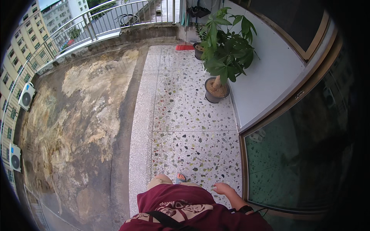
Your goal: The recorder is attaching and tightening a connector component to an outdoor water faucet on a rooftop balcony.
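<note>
So, just the head view here. The walkway is a pale terrazzo floor (185, 115) with dark, greenish and reddish chips, and on its left is a big stretch of blotchy, stained concrete (77, 115). A metal railing (90, 27) curves around the far end and left side, with buildings (27, 34) beyond it.

Right hand (222, 188) is low in the picture, beside the maroon shirt (173, 194), fingers loosely curled. There's a greenish spot at the fingertips, but I can't tell if it's being held or is just a floor chip. Left hand is out of view. Nearest big thing to the right hand is the glass door (293, 173), just to its right.

Up ahead, a leafy potted plant (227, 61) takes up the right side of the walkway, by the white wall (266, 88). Behind it there's another pot (198, 54) and a red broom (185, 47). Two AC units (26, 96) sit far left.
</note>
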`<move>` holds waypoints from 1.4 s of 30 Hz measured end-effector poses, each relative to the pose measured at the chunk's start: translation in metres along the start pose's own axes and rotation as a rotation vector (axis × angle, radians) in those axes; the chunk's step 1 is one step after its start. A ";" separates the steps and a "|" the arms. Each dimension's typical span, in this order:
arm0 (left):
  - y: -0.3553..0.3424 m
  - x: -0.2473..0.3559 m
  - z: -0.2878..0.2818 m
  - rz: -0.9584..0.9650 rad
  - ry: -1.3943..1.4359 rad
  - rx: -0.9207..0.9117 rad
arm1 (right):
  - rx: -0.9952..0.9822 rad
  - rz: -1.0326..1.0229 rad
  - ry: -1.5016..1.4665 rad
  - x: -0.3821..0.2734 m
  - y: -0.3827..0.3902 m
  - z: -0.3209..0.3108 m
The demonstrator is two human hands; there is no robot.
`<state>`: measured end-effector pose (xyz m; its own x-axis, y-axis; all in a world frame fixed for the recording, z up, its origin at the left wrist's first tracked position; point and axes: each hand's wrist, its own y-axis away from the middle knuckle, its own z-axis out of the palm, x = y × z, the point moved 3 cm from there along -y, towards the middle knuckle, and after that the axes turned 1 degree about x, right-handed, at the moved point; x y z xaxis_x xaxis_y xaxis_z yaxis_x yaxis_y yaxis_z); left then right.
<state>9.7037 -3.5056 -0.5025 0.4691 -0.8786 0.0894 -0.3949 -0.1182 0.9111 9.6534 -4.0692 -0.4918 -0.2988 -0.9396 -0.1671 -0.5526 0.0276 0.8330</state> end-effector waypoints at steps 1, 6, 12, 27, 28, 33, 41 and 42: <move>-0.037 0.055 -0.049 0.025 0.024 -0.004 | 0.101 -0.024 0.076 -0.031 -0.066 -0.115; -0.243 0.308 -0.311 0.114 0.070 0.002 | 0.646 -0.337 -0.122 -0.210 -0.364 -0.607; -0.491 0.614 -0.664 0.127 -0.020 0.005 | 0.586 -0.464 -0.324 -0.313 -0.695 -0.979; -0.841 1.625 -1.402 0.874 0.628 -0.039 | 0.404 -0.688 -0.548 -0.324 -1.372 -1.964; -0.857 1.668 -1.421 0.884 0.486 -0.115 | 0.413 -0.681 -0.542 -0.331 -1.408 -2.033; -1.091 1.750 -1.532 0.455 0.238 -0.003 | 0.377 -0.821 -0.307 -0.349 -1.610 -2.344; -1.308 2.157 -1.965 0.296 -0.284 0.712 | 0.515 -0.456 -0.140 -0.222 -1.973 -2.789; -1.295 2.253 -2.032 0.388 -0.148 0.710 | 0.571 -0.383 -0.145 -0.204 -1.997 -2.847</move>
<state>12.8771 -4.3920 -0.6633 0.1067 -0.9633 0.2462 -0.9366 -0.0143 0.3501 13.0330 -4.9037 -0.6197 -0.0804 -0.8649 -0.4954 -0.9501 -0.0838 0.3005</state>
